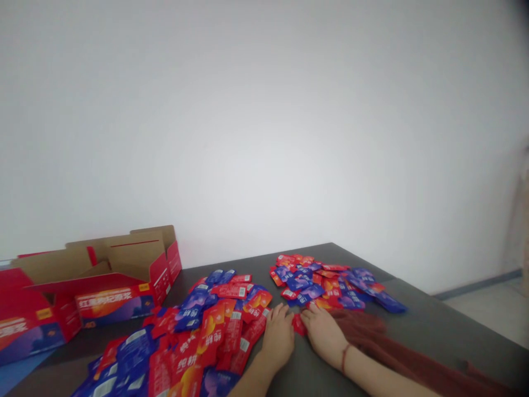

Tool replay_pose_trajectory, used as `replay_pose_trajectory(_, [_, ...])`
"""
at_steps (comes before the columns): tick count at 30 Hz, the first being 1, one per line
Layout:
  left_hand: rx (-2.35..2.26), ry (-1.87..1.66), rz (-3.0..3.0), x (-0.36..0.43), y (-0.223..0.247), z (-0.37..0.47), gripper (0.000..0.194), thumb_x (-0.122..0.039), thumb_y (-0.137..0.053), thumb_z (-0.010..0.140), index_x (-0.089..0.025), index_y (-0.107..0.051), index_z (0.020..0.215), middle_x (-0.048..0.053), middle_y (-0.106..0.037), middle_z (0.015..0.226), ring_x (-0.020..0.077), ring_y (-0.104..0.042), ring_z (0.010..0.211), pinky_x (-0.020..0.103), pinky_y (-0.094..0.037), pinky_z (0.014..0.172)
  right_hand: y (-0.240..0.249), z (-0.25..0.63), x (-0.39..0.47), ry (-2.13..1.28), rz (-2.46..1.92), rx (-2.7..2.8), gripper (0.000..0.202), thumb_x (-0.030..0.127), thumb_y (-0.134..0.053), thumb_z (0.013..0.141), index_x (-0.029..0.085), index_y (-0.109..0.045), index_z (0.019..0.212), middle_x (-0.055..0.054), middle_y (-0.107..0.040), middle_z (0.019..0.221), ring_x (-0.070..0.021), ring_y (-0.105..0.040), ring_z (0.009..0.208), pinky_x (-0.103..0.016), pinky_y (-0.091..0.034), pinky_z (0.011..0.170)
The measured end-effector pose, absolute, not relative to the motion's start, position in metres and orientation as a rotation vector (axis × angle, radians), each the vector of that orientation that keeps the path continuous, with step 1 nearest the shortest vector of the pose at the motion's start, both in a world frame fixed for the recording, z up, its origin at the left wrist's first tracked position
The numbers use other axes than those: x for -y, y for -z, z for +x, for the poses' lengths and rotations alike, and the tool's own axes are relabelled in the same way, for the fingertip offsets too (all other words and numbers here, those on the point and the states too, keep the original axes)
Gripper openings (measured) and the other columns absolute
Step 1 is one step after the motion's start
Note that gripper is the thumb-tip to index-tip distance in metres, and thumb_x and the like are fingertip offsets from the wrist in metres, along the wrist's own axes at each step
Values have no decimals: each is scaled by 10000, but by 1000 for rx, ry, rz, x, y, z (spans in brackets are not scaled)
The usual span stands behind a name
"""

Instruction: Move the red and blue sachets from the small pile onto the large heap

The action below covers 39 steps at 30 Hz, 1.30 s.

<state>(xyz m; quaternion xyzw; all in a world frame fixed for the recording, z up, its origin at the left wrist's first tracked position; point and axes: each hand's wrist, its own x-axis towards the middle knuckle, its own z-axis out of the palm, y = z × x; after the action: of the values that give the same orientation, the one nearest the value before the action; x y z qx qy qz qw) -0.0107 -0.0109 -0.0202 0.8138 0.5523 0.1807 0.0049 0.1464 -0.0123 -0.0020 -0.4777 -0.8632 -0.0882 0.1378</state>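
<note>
My left hand (279, 337) rests at the right edge of a large pile of red and blue sachets (212, 325) on the dark table. Close beside it, my right hand (324, 332), with a thin band at the wrist, has its fingertips on a small red sachet (298, 324) lying between the two hands. A second, smaller pile of red and blue sachets (326, 281) lies just beyond my right hand. The fingers of my left hand are bent, slightly apart, with nothing seen in them.
Open red cardboard boxes (118, 300) with printed fronts stand at the left of the dark table (417, 309). A brown cloth (397, 350) lies to the right, beside my right forearm. A pale wall (264, 138) rises behind the table.
</note>
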Motion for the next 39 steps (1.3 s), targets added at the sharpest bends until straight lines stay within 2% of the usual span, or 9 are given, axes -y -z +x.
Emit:
replay_pose_trajectory(4, [-1752, -515, 2557, 10, 21, -12, 445, -170, -337, 883, -197, -560, 1267, 48, -488, 1385, 229, -336, 1330, 424, -229, 1123, 3, 141, 20, 90, -1226, 2558, 412, 78, -408, 811, 148, -635, 1148, -102, -654, 1160, -254, -520, 1027, -371, -369, 943])
replay_pose_trajectory(7, [-1751, -524, 2571, 9, 24, -12, 439, -181, -334, 888, -193, -568, 1259, 56, -492, 1378, 242, -335, 1328, 437, -234, 1119, 5, 166, 29, -30, -1066, 2600, 560, 82, -457, 710, 182, -578, 1248, -63, -604, 1273, -247, -493, 1082, -380, -332, 997])
replay_pose_trajectory(10, [-1730, -559, 2588, 9, 25, -12, 441, -174, -342, 879, -186, -571, 1256, 61, -504, 1364, 246, -341, 1322, 439, -239, 1115, 7, 197, 36, -61, -1063, 2597, 644, 63, -436, 679, 198, -549, 1298, -43, -592, 1301, -235, -492, 1113, -384, -309, 1032])
replay_pose_trajectory(16, [-1691, -563, 2591, 8, 23, -11, 456, -160, -336, 875, -176, -552, 1276, 62, -508, 1362, 240, -345, 1319, 428, -249, 1113, 15, 212, 18, 221, -1419, 2412, 541, 12, -384, 742, 102, -608, 1226, -137, -587, 1295, -273, -496, 1166, -435, -337, 1025])
replay_pose_trajectory(22, [-1707, -529, 2599, 7, 25, -12, 470, -140, -311, 880, -167, -538, 1291, 57, -500, 1372, 229, -337, 1325, 416, -237, 1122, 5, 173, 3, 166, -1264, 2493, 360, 82, -364, 884, 149, -680, 1043, -97, -691, 1079, -249, -548, 1004, -375, -403, 910])
replay_pose_trajectory(26, [-1693, -525, 2597, 5, 29, -14, 458, -166, -306, 894, -164, -544, 1285, 57, -499, 1373, 230, -337, 1325, 412, -234, 1123, 0, 160, 16, 23, -990, 2616, 348, 102, -405, 849, 175, -659, 1075, -69, -686, 1100, -231, -543, 942, -364, -402, 884])
replay_pose_trajectory(29, [-1695, -536, 2586, 3, 33, -15, 461, -167, -302, 894, -169, -543, 1287, 55, -506, 1367, 235, -345, 1318, 422, -239, 1119, 2, 176, 24, -67, -900, 2615, 431, 81, -427, 785, 196, -638, 1144, -47, -664, 1173, -220, -537, 1001, -356, -382, 931])
replay_pose_trajectory(33, [-1677, -569, 2599, 3, 33, -14, 465, -155, -311, 882, -170, -546, 1283, 53, -519, 1354, 237, -351, 1312, 428, -235, 1119, 9, 210, 21, 13, -1135, 2500, 535, 32, -400, 736, 153, -623, 1207, -74, -621, 1262, -237, -519, 1110, -380, -342, 1011])
replay_pose_trajectory(39, [-1648, -574, 2599, 5, 29, -13, 478, -139, -321, 865, -159, -533, 1293, 60, -516, 1356, 239, -349, 1315, 435, -238, 1115, 14, 204, 0, 196, -1368, 2431, 440, 36, -352, 836, 93, -647, 1158, -144, -634, 1218, -288, -522, 1106, -431, -370, 978])
